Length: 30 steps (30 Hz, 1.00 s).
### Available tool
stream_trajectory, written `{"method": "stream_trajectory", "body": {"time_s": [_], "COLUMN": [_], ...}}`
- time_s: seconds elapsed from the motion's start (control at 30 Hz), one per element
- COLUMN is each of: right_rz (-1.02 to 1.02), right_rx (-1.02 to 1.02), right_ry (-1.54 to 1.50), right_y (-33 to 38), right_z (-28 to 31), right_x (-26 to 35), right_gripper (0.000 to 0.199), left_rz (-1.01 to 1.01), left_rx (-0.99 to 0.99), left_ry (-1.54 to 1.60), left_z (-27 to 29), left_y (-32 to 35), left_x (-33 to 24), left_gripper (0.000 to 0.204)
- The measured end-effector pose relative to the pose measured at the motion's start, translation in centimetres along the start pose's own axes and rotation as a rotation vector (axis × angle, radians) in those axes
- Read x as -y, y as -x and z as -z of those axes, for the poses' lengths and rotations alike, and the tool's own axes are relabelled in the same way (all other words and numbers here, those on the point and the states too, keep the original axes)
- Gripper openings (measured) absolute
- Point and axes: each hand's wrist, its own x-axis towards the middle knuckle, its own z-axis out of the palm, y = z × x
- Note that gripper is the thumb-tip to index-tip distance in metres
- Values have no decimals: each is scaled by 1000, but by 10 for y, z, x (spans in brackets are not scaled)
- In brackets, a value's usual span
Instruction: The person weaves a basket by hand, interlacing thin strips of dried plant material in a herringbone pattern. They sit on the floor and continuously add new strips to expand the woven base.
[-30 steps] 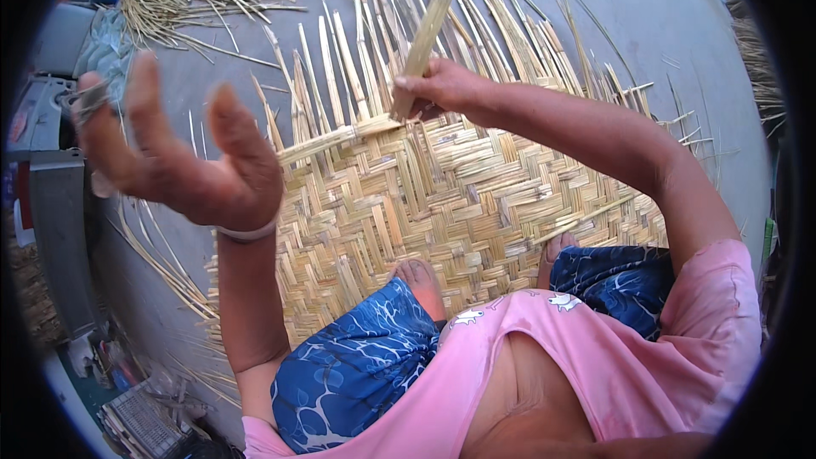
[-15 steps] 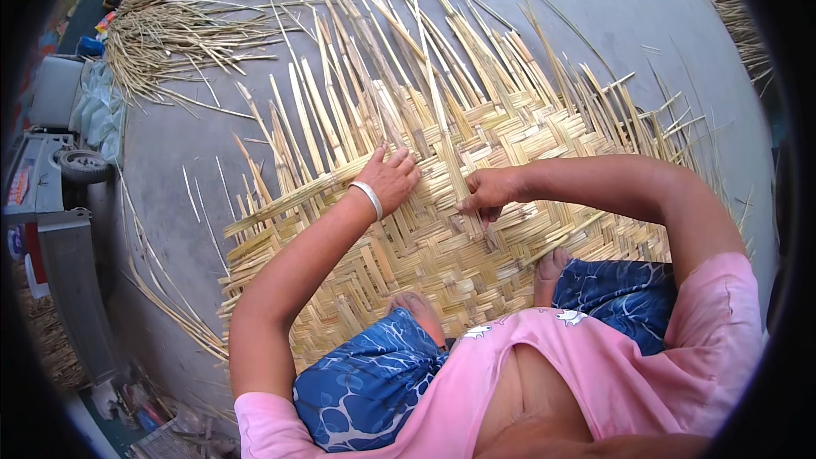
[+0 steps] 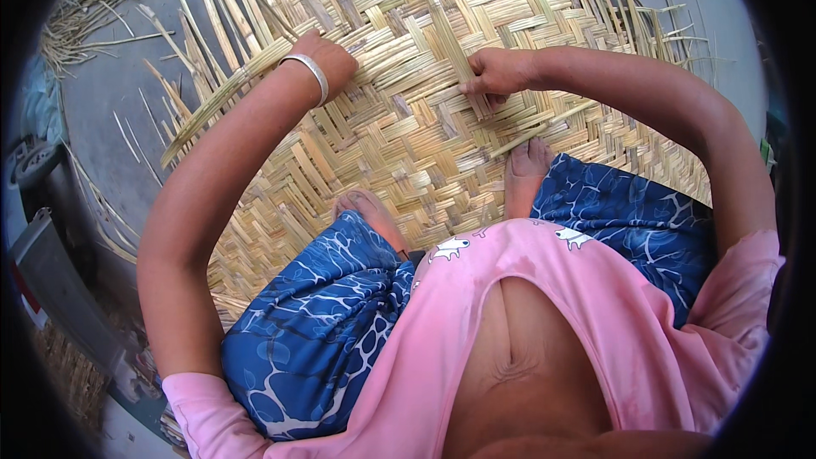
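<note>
A mat (image 3: 416,149) woven from flat, straw-coloured reed strips lies under and in front of me, my bare feet on its near part. My left hand (image 3: 330,61), with a silver bangle at the wrist, is curled closed around reed strips at the mat's far left; its fingertips are mostly hidden. Beside it, a band of strips (image 3: 225,93) runs slantwise across upright loose ends. My right hand (image 3: 497,75) grips a folded-back bundle of flat reed strips (image 3: 446,30) that points away from me, its near end sticking out below the fingers.
Unwoven strip ends (image 3: 221,13) fan out past the mat's far edge. A heap of reed stalks (image 3: 98,4) lies at far left on the grey floor (image 3: 115,132). Stray stalks are scattered along the left. A grey metal part and a wheel (image 3: 38,161) stand at the left rim.
The view has tilted nearer to my body. My left hand has gone from resting flat on the strips to closing, farther left. My right hand keeps its grip on the bundle.
</note>
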Motion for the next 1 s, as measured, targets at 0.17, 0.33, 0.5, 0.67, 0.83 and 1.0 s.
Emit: {"method": "stream_trajectory", "body": {"time_s": [0.17, 0.33, 0.5, 0.67, 0.83, 1.0], "right_rz": [51, 54, 109, 223, 289, 333], "right_rx": [-48, 3, 51, 40, 2, -80], "right_ry": [61, 80, 331, 368, 429, 452], "right_y": [-3, -6, 0, -10, -23, -29], "right_z": [2, -5, -15, -23, -19, -25], "right_x": [1, 9, 31, 39, 56, 61], "right_gripper": [29, 30, 34, 27, 25, 23], "left_rz": [69, 193, 352, 534, 555, 348], "left_rx": [-48, -338, -391, -332, -330, -383], "left_ry": [70, 124, 320, 635, 743, 411], "left_z": [-17, -51, -61, -53, -59, -60], "left_y": [9, 11, 9, 15, 9, 12], "left_x": [-23, -36, -43, -48, -40, -45], "left_gripper": [14, 8, 10, 21, 21, 12]}}
